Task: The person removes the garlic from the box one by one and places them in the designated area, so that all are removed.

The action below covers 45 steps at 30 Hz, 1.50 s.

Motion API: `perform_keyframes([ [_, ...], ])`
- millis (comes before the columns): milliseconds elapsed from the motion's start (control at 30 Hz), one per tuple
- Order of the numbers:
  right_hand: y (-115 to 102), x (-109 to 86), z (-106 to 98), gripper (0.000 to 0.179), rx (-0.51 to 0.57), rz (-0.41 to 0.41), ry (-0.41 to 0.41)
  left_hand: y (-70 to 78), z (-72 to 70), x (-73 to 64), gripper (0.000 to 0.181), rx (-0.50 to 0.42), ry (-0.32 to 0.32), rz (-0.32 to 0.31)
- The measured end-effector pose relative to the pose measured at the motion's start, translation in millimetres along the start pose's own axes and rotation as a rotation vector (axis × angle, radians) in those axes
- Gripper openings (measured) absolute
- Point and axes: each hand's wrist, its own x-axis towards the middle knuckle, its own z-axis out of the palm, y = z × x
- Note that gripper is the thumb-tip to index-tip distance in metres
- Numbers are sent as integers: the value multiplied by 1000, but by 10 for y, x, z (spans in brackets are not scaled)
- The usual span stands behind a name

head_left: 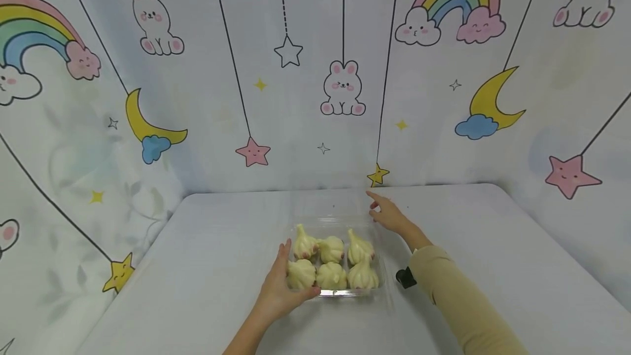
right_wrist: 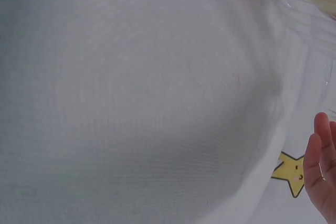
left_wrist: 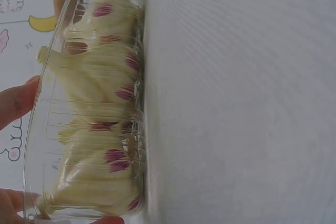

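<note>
Left hand [head_left: 280, 289], fingers spread, grips clear rectangular plastic box [head_left: 347, 293] of cream garlic bulbs [head_left: 332, 275]. Right arm [head_left: 458, 292] extends forward; right hand [head_left: 388, 215], fingers parted, near transparent lid [head_left: 332, 205], contact unclear.

The head camera looks forward and down from farthest off, the left-wrist one faces the clear box [head_left: 345, 293] side-on up close, the right-wrist one closely views the bench [right_wrist: 147, 77], and all share the clear box.

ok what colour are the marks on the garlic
Purple; the marks on the garlic show best in the left wrist view.
</note>
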Motion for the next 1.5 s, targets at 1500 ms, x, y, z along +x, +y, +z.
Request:
perform_keyframes([
  [1500,-360,-387,-154,77,-53,-17,72,1,-56,-8,109,-46,-36,0],
])
